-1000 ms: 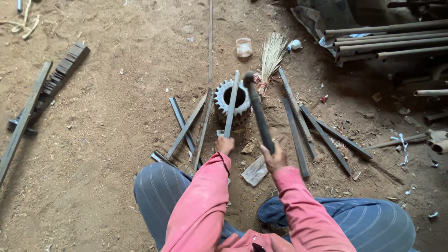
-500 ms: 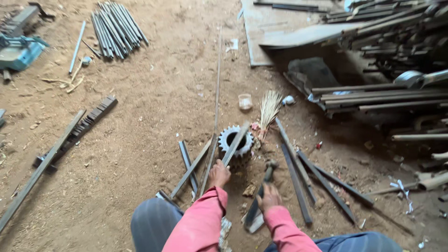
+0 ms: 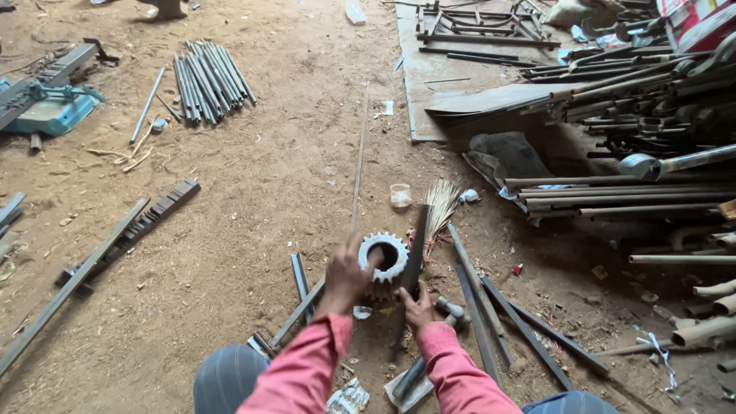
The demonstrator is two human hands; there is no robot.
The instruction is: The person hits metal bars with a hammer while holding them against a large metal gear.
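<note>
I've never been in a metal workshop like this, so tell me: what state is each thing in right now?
Left hand: gripping the gear's rim.
Right hand: closed on the flat bar.
Gear: lying on the dirt floor, bore open.
Flat bar: tilted, lower end hidden.
Rod bundle: lying loose on the floor.
Small broom: lying flat.
Plastic cup: upright.
</note>
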